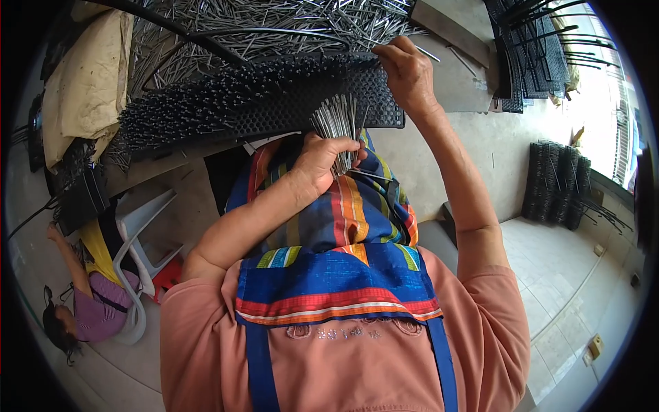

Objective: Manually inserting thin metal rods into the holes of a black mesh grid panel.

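My left hand [317, 161] is closed around a fanned bundle of thin metal rods [334, 120], held upright over my lap. Just beyond it lies a long black perforated tray [395, 117]. Rods stand densely in the holes across its left and far parts, while bare holes show toward the near right. My right hand [410, 77] is raised at the tray's far right corner with its fingers pinched together. Whatever is between those fingertips is too small or hidden to make out.
A large heap of loose metal rods [274, 20] covers the table behind the tray. Brown sacking [89, 75] lies at the left. Black racks [532, 62] stand at the far right, with dark stacked bundles [555, 185] on the floor. Another person [96, 302] sits at the lower left.
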Demonstrator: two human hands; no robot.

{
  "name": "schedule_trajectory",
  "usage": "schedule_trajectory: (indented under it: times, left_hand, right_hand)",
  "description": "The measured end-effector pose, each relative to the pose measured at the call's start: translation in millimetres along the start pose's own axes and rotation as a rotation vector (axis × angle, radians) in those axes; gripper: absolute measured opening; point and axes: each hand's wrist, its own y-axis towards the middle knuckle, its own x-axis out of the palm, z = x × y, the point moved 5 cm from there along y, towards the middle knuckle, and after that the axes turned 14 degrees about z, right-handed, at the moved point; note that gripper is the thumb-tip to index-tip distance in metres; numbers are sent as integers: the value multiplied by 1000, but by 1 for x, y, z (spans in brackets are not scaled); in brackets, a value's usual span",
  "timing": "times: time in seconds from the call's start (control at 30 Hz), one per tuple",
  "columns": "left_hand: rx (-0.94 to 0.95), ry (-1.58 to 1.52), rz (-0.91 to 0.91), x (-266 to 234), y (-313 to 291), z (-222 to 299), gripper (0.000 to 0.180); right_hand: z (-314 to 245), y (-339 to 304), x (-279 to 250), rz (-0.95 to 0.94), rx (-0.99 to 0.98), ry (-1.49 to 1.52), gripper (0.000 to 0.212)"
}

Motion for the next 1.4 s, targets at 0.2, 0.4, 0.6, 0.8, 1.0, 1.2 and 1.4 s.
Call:
schedule_trajectory:
  times: [0.2,0.4,0.6,0.8,1.0,1.2,1.4]
  left_hand:
    - [-4,-7,-36,-4,0,-1,19]
    - [-23,-45,8,-2,-3,2,16]
    - [-9,-77,-39,0,-2,6,17]
    - [45,14,-19,10,-9,9,15]
    - [99,41,175,-4,1,3,12]
    - [101,97,151,6,-8,6,7]
    - [83,107,120,12,-4,10,10]
  right_hand:
    - [-5,-4,3,-99,-37,-55,19]
    - [2,-26,-6,78,98,-60,22]
    - [-6,-31,-21,200,291,40,12]
    - [-23,-88,-3,-390,1202,770,7]
    - [3,-78,-18,12,1172,778,4]
    - [39,-34,-30,451,665,480,5]
    - [33,-20,-24,381,391,227,8]
